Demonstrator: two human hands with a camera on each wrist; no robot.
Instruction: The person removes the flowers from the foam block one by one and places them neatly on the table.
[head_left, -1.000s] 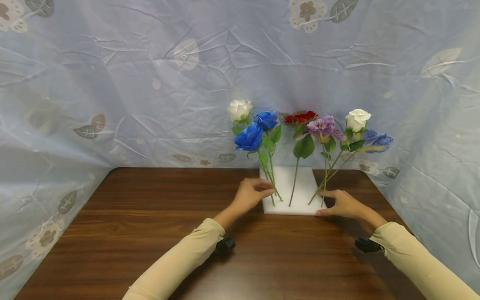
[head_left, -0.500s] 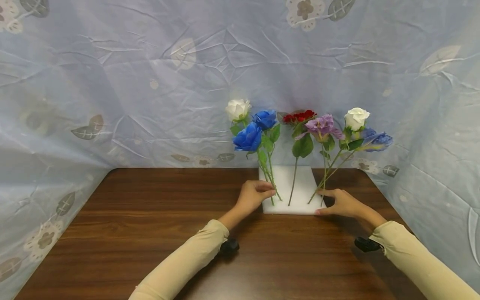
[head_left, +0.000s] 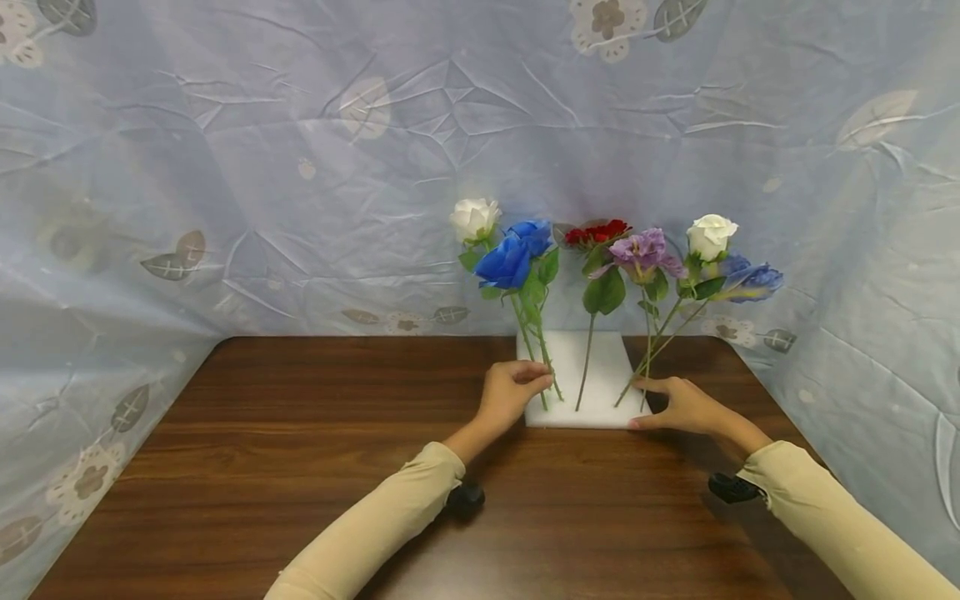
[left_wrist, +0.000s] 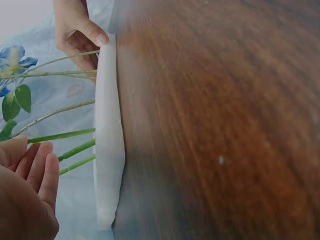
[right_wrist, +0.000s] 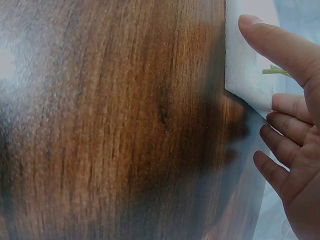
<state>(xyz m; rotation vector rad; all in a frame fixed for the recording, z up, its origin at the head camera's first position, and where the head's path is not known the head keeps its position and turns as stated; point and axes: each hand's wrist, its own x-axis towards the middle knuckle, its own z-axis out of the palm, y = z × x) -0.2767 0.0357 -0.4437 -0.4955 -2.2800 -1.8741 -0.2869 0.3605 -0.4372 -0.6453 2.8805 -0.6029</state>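
Note:
A white foam board lies at the table's back, with several flower stems standing in it. My left hand pinches a green stem of the blue roses between thumb and forefinger. Beside these is a white rose. In the middle stands the red flower; the purple flower, another white rose and a blue iris are on the right. My right hand grips the board's right edge, its thumb on the foam in the right wrist view.
The brown wooden table stretches left of and in front of the board. Patterned pale blue cloth hangs behind the table and along both sides. Dark wrist devices show under both sleeves.
The nearer blue rose has shifted right and up, overlapping the other blue rose. My left hand has moved slightly right at the stems; my right hand stays at the board's edge.

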